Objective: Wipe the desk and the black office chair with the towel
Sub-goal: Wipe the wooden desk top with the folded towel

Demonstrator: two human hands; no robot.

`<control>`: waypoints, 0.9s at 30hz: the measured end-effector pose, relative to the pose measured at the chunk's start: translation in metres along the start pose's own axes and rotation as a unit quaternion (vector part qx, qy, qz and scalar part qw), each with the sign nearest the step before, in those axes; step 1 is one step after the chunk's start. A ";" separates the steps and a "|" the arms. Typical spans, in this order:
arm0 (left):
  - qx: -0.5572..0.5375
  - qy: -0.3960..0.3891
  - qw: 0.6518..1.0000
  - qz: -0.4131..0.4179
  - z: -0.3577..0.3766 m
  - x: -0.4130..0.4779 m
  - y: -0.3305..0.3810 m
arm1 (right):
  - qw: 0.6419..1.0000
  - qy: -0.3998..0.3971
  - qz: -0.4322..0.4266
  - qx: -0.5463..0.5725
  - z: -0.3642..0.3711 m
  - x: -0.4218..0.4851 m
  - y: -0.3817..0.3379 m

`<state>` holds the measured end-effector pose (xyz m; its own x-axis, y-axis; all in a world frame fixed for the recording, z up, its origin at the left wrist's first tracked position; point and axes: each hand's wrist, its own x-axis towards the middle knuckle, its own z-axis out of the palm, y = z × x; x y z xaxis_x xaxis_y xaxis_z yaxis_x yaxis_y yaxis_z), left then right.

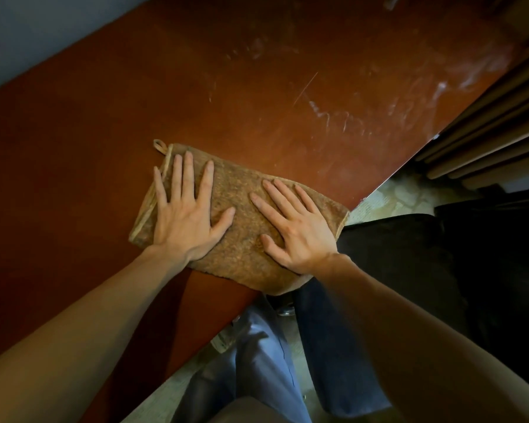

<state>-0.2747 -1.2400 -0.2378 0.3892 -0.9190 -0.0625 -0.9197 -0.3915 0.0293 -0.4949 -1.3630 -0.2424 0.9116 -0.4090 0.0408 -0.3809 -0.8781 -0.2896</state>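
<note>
Towel [245,209] (loop [159,145] pointing far-left) lies seemingly crosswise on desk [257,87].

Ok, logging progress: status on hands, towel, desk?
Left hand, right hand both flat, pressing brown terry towel onto reddish-brown desk. Towel corner overhangs near edge. Whitish smears ahead; nothing blocking.

A pale mottled floor [409,193] is seen at the lower right. Blue trousers [257,361] are seen above that floor. Tan slats [486,129] are stacked beyond it, and a grey wall [28,29] is set well apart from it.
</note>
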 end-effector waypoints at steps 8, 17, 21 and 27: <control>-0.006 0.000 1.000 0.018 -0.004 0.030 0.002 | 0.998 -0.051 -0.041 -0.020 -0.012 0.016 0.024; -0.012 0.003 0.999 0.029 -0.008 0.074 0.004 | 0.994 -0.094 -0.040 -0.039 -0.025 0.051 0.056; -0.005 0.003 1.000 -0.022 -0.009 0.092 0.004 | 0.990 -0.108 -0.072 -0.053 -0.033 0.086 0.080; -0.027 0.017 0.996 -0.080 -0.011 0.104 0.003 | 0.983 -0.120 -0.117 -0.071 -0.033 0.121 0.104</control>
<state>-0.2366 -1.3370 -0.2329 0.5338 -0.8448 -0.0367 -0.8415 -0.5349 0.0759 -0.4291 -1.5117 -0.2363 0.9806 -0.1353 -0.1419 -0.1577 -0.9742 -0.1614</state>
